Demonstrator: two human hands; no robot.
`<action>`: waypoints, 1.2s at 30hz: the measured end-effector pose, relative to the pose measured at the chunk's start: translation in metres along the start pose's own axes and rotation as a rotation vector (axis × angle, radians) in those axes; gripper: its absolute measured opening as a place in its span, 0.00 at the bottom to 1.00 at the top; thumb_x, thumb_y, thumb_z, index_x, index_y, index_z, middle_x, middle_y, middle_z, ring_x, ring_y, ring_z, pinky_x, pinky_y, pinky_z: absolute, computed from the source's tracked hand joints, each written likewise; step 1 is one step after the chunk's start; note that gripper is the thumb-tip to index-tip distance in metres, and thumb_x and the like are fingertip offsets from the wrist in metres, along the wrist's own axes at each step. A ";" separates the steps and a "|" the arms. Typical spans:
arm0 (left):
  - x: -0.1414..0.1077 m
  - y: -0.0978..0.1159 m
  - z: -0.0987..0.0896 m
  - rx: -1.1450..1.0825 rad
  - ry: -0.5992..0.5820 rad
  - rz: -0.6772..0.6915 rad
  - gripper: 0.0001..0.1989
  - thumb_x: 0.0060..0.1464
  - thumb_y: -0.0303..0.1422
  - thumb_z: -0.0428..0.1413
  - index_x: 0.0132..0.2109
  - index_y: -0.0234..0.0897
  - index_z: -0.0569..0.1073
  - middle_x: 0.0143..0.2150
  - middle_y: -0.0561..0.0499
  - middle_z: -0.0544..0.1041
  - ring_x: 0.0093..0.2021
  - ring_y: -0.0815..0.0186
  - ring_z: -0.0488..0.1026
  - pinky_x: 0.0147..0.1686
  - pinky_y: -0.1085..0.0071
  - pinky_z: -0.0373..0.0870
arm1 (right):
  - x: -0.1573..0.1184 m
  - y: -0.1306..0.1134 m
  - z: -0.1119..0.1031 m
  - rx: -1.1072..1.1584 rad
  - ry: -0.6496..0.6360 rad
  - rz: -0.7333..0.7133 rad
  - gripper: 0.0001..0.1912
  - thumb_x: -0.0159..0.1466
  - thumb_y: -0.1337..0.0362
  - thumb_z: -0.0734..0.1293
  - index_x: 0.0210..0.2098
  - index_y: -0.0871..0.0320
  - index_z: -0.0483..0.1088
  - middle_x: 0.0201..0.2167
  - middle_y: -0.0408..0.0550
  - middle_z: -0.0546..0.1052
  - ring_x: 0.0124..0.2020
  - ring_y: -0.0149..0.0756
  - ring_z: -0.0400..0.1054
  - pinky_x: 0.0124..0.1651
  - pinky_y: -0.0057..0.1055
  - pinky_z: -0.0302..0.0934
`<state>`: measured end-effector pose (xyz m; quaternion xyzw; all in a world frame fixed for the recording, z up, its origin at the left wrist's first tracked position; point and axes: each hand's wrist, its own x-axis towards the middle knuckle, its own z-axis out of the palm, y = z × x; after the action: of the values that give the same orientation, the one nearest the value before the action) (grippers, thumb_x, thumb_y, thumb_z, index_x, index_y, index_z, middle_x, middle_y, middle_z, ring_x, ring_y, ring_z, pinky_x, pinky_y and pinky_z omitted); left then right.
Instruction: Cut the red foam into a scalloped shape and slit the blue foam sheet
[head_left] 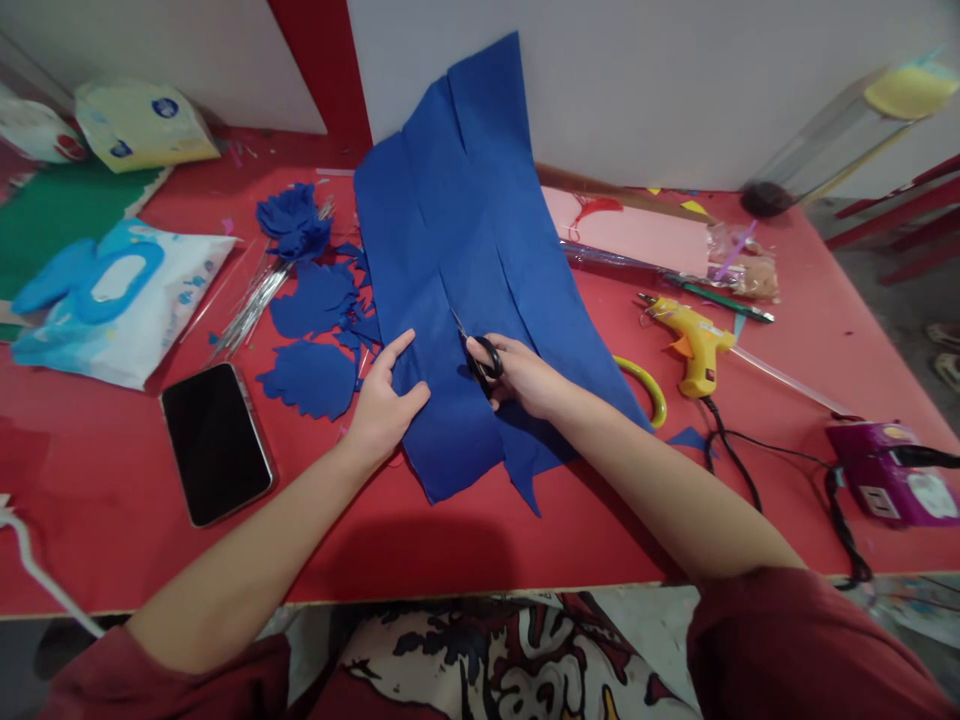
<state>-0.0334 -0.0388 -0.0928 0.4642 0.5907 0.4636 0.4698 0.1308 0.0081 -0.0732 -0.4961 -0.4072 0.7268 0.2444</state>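
A large creased sheet of blue material, felt or crepe paper, lies across the red table, its far end leaning on the wall. My right hand grips black-handled scissors, whose blades point away over the sheet's middle. The near edge of the sheet is cut, with a ragged flap by my right hand. On the sheet's left edge rests my left hand, thumb and fingers apart. Left of it lie blue petal-shaped cutouts and a blue fabric flower on a bundle of silvery wires.
A phone and a wipes pack are at the left. On the right are a yellow glue gun, a yellow ring-shaped piece, a green cutter, pink paper and a purple power box with black cords.
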 end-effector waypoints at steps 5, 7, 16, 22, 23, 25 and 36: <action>0.000 -0.001 0.000 0.002 0.005 -0.011 0.32 0.42 0.26 0.55 0.58 0.34 0.62 0.59 0.43 0.65 0.59 0.56 0.63 0.60 0.56 0.59 | 0.001 0.000 -0.002 0.037 -0.022 0.004 0.19 0.53 0.54 0.70 0.26 0.56 0.55 0.12 0.32 0.59 0.11 0.22 0.57 0.12 0.19 0.57; 0.000 -0.001 0.000 0.005 0.004 -0.007 0.32 0.42 0.26 0.55 0.58 0.34 0.62 0.59 0.43 0.66 0.58 0.57 0.64 0.59 0.56 0.60 | 0.002 0.001 -0.003 0.045 -0.028 -0.006 0.19 0.53 0.55 0.70 0.26 0.56 0.55 0.12 0.31 0.59 0.11 0.22 0.57 0.11 0.19 0.57; 0.000 -0.001 -0.001 0.018 -0.003 0.006 0.33 0.43 0.27 0.54 0.59 0.30 0.60 0.59 0.41 0.65 0.59 0.56 0.63 0.60 0.55 0.58 | 0.000 0.002 -0.001 0.019 -0.015 -0.033 0.21 0.50 0.56 0.72 0.25 0.56 0.54 0.12 0.30 0.60 0.11 0.22 0.57 0.12 0.19 0.57; 0.000 0.000 0.000 0.017 0.003 -0.007 0.33 0.42 0.26 0.55 0.59 0.33 0.61 0.59 0.42 0.66 0.58 0.56 0.64 0.59 0.56 0.59 | 0.001 0.003 -0.003 0.068 -0.041 -0.044 0.20 0.52 0.50 0.68 0.26 0.56 0.56 0.14 0.33 0.62 0.12 0.22 0.58 0.13 0.19 0.58; 0.000 0.000 0.000 0.009 0.001 -0.011 0.33 0.42 0.27 0.55 0.59 0.32 0.61 0.59 0.42 0.66 0.57 0.56 0.65 0.59 0.56 0.60 | 0.001 0.003 -0.004 0.077 -0.049 -0.040 0.19 0.53 0.50 0.67 0.27 0.56 0.57 0.15 0.33 0.63 0.13 0.22 0.59 0.13 0.19 0.58; 0.000 -0.001 0.000 0.002 0.002 -0.013 0.34 0.42 0.26 0.55 0.59 0.32 0.61 0.59 0.42 0.66 0.57 0.56 0.65 0.59 0.56 0.60 | 0.002 0.004 -0.005 0.085 -0.064 -0.041 0.17 0.55 0.50 0.66 0.28 0.56 0.57 0.16 0.35 0.65 0.13 0.23 0.61 0.13 0.20 0.59; 0.000 -0.001 -0.001 -0.014 0.000 -0.004 0.32 0.42 0.25 0.55 0.58 0.33 0.62 0.60 0.43 0.64 0.61 0.55 0.61 0.61 0.56 0.56 | -0.001 0.012 -0.006 0.038 -0.050 -0.164 0.19 0.54 0.50 0.67 0.27 0.56 0.55 0.15 0.34 0.66 0.12 0.24 0.62 0.09 0.17 0.49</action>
<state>-0.0346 -0.0389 -0.0941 0.4598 0.5883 0.4669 0.4738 0.1376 0.0031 -0.0837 -0.4378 -0.4388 0.7241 0.3022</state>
